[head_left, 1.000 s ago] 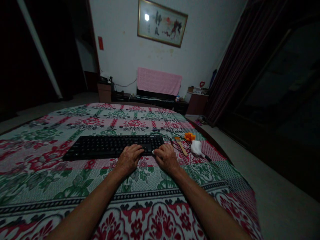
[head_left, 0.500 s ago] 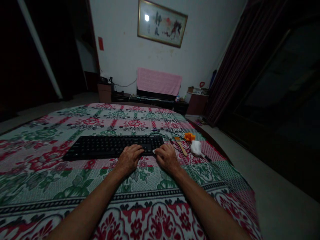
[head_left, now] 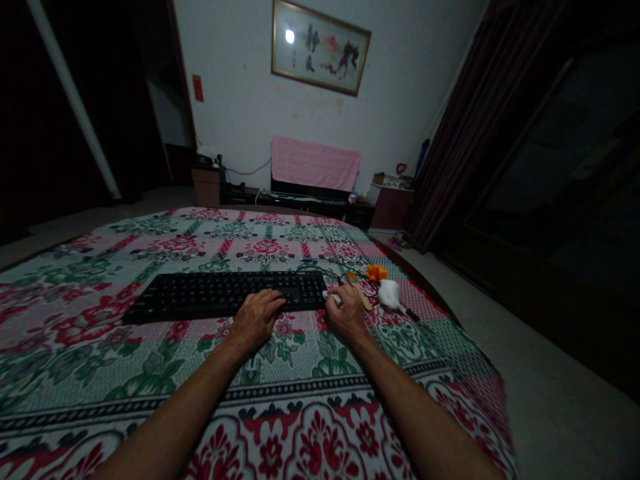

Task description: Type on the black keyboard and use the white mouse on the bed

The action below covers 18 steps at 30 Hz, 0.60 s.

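Observation:
A black computer keyboard [head_left: 200, 293] lies on the patterned tablecloth in front of me. My left hand [head_left: 257, 313] rests on its front edge right of the middle, fingers stretched over the keys. At the keyboard's right end my right hand [head_left: 346, 312] has its fingers closed on a small white wad [head_left: 332, 297], which touches or nearly touches the number keys. Just beyond that hand lies a flat brush [head_left: 364, 297] with a pale wooden handle, partly covered by the fingers. A white bundle [head_left: 389, 293] with a dark handle-like end sits to its right.
Behind the white bundle is an orange crumpled thing [head_left: 377, 273]. A thin dark cable [head_left: 325, 270] and a slim purple-tipped tool [head_left: 307, 259] lie behind the keyboard. The tablecloth [head_left: 280, 413] covers the table, whose edge curves away on the right.
My right hand has slid to the right along the keyboard with the white wad, reaching its right end. My left hand stays at the same spot on the keyboard.

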### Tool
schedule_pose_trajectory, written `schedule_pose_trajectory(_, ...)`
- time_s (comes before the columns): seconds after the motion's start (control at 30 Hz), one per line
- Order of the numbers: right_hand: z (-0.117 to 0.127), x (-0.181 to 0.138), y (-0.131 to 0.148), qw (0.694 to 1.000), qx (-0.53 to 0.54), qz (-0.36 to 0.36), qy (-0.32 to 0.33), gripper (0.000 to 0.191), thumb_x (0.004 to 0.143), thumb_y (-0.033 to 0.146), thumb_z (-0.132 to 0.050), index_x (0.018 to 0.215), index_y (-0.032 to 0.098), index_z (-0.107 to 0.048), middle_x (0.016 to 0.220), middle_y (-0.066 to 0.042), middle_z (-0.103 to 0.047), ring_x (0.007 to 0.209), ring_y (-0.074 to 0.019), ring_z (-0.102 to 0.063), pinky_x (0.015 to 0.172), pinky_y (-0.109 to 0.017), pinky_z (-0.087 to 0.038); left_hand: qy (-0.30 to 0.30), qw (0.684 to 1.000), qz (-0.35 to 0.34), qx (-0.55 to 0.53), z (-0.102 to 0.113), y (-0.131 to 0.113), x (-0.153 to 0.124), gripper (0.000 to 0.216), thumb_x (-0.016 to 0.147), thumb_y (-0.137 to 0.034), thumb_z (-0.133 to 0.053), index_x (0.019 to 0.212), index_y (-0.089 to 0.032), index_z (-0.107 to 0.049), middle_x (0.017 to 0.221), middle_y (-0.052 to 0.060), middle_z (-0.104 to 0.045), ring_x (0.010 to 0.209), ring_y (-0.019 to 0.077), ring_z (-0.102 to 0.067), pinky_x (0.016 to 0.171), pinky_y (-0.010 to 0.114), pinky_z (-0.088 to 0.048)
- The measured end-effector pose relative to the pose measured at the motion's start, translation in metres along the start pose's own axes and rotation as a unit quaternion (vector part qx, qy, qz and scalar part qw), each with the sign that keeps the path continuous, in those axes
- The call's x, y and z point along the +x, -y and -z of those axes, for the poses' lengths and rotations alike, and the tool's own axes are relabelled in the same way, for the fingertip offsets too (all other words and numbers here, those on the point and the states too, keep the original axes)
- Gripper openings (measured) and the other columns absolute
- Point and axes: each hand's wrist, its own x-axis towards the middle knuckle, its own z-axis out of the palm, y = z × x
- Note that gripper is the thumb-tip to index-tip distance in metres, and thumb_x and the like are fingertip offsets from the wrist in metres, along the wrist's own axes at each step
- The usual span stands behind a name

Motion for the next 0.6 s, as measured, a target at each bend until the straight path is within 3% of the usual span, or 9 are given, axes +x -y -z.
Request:
schedule_pose_trajectory(0.13, 0.0, 0.003, -0.013, 0.993, 0.052, -0.099, -0.03, 0.017, 0.077, 0.02, -0.048, 0.076, 0.019, -0.066, 0.075, -0.004, -0.06, 0.073, -0.0181, -0.053, 0.071, -0.03, -0.043, 0.003, 1.0, 0.004, -0.002, 0.001, 0.0, 0.0, 0.027, 0.086, -0.017, -0.048, 0.106, -0.02, -0.065, 0.115, 0.009, -0.066, 0.109, 0.0238, -0.057, 0.09, 0.043, -0.046)
schedule_pose_trajectory(0.23, -0.003, 0.004, -0.018, 0.988, 0.075, -0.133, -0.027, 0.02, 0.076, 0.021, -0.049, 0.079, 0.019, -0.068, 0.079, -0.005, -0.062, 0.075, -0.0186, -0.055, 0.072, -0.03, -0.044, 0.007, 1.0, 0.002, -0.005, 0.0, 0.002, -0.001, 0.027, 0.087, -0.018, -0.047, 0.108, -0.02, -0.064, 0.116, 0.009, -0.065, 0.11, 0.0237, -0.056, 0.09, 0.043, -0.046)
schedule_pose_trajectory(0.6, -0.015, 0.003, -0.02, 0.993, 0.071, -0.094, 0.013, 0.018, 0.077, 0.017, -0.055, 0.084, 0.02, -0.072, 0.077, -0.003, -0.063, 0.077, -0.0174, -0.057, 0.074, -0.028, -0.043, 0.021, 1.0, -0.008, 0.009, 0.003, 0.006, -0.001, 0.028, 0.086, -0.017, -0.046, 0.109, -0.02, -0.063, 0.118, 0.009, -0.064, 0.112, 0.0238, -0.056, 0.089, 0.042, -0.046)
